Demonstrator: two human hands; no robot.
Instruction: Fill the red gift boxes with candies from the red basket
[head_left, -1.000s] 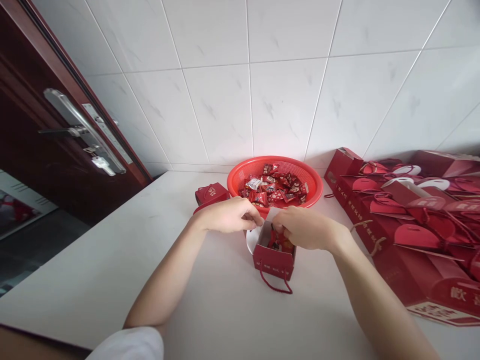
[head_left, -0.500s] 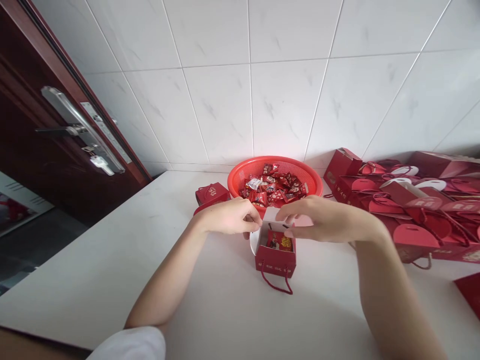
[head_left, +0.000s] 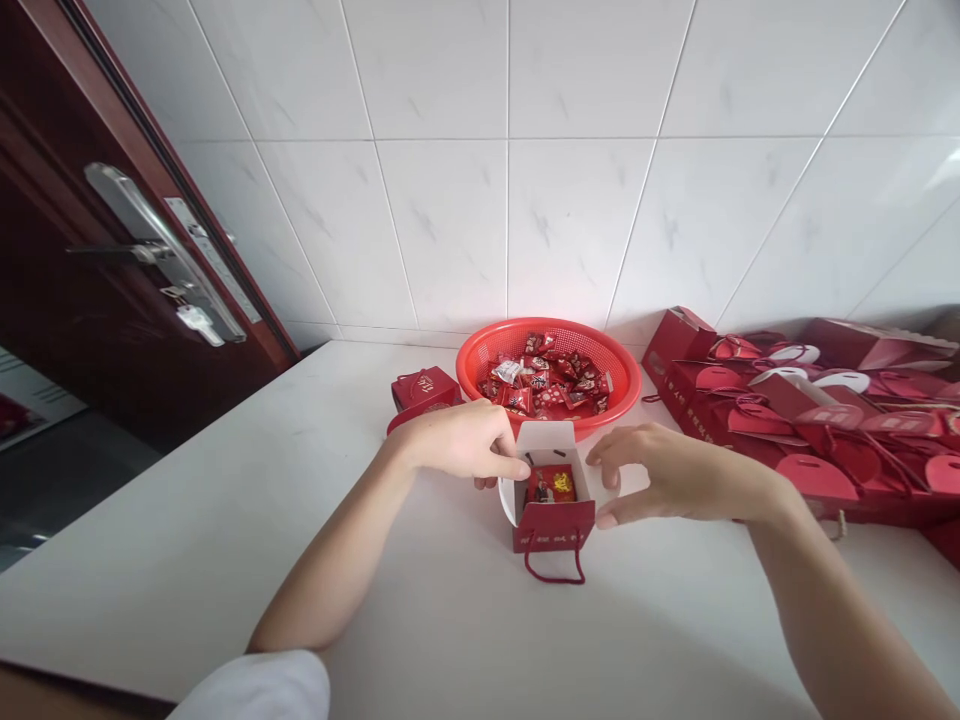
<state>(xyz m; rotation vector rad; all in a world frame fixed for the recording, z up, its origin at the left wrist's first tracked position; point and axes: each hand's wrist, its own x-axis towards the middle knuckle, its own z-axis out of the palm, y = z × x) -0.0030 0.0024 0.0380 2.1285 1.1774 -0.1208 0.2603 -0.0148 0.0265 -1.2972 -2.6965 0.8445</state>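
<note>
A small red gift box (head_left: 553,532) stands upright on the white table with its top flaps up and a red cord handle hanging in front. Red-wrapped sweets (head_left: 553,484) lie inside it. My left hand (head_left: 466,446) is at the box's left rim, one finger over the edge and the others curled outside, holding that side. To the right of the box, my right hand (head_left: 660,472) is open, thumb and fingers apart with nothing between them. Behind the box sits a red plastic basket (head_left: 626,398) of wrapped sweets.
A closed red box (head_left: 424,388) lies left of the basket. Several red gift boxes (head_left: 810,420) with cord handles crowd the right side against the tiled wall (head_left: 585,230). On the left is a dark red door (head_left: 67,210) with keys (head_left: 199,322) in its lock.
My right hand has left the box's upper flaps and moved right, its fingers opening. The back flap now stands uncovered. My left hand's finger has shifted slightly down at the left rim.
</note>
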